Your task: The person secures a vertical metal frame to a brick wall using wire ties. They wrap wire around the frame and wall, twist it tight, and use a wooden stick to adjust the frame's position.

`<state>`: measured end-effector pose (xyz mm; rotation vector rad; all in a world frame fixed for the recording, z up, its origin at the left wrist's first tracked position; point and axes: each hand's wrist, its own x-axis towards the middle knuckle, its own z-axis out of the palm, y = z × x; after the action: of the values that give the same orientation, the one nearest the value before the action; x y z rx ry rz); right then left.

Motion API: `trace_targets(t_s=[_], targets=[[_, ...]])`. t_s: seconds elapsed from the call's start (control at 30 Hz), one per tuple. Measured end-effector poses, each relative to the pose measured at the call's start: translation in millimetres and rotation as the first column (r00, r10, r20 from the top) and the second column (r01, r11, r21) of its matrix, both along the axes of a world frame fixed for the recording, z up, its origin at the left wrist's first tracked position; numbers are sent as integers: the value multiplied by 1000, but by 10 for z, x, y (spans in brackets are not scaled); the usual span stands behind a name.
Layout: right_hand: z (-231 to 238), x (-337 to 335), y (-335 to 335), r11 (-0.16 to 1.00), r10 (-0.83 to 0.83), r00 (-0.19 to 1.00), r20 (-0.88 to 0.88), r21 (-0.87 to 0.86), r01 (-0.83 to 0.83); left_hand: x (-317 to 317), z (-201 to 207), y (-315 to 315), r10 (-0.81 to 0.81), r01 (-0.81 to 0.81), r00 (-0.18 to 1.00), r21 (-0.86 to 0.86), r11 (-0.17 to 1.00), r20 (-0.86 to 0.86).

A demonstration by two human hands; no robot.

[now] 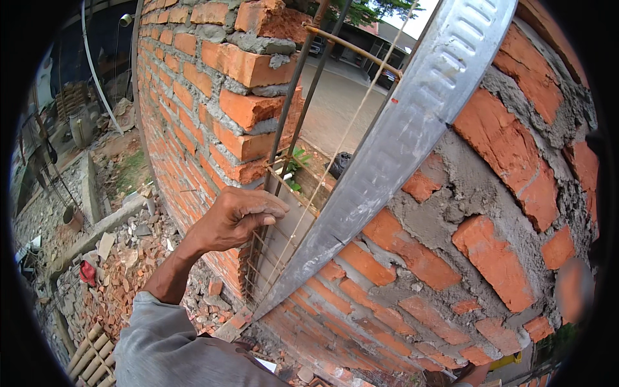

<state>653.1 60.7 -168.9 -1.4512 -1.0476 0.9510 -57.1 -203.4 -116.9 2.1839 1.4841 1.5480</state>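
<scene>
Left hand [242,216] curled at the steel rods [296,93], beside the pale string [349,132]

The rods stand in the narrow gap between the left brick wall [248,109] and the right brick wall [493,258]. A long grey metal strip [412,122] with a row of raised marks runs along the edge of the right wall, and the string passes down between it and the rods. Lower in the gap there is a flat grey panel [293,216].

For good work here, I think the hand should move slowly and stay off the string, because even a light touch could push it out of its line. It seems wise to compare the strip with the string at several heights, not only at one place, and to press nothing before the two agree. The wrist should also keep away from the rough brick ends.

The left hand comes from a grey sleeve [155,342] and is in front of the panel, near the lower part of the rods. Its fingers are bent inward, and the thumb is close to the forefinger, so the opening is narrow. Whether it grips a rod or something small, I cannot tell. The right hand cannot be made out, so its state is also unknown.
</scene>
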Motion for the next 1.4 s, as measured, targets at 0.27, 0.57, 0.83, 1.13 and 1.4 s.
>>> trace_targets(t_s=[0.27,0.57,0.83,1.13,1.4], targets=[[9,-115,131,1000,-6,1000,11,-7,6,-5,470,144,349,-287,937,560,777,-3],[-41,-155,97,1000,-11,1000,13,-6,11,66,759,547,330,-136,865,456,879,-379],[-107,-142,-20,1000,-22,1000,7,6,22,94,853,670,141,-78,861,146,986,-489],[-168,-91,-241,998,-50,999,3,27,50,197,955,729,-84,93,995,252,963,-45],[-246,31,-514,996,-71,997,3,46,71,85,897,413,308,-262,950,400,878,-53]])
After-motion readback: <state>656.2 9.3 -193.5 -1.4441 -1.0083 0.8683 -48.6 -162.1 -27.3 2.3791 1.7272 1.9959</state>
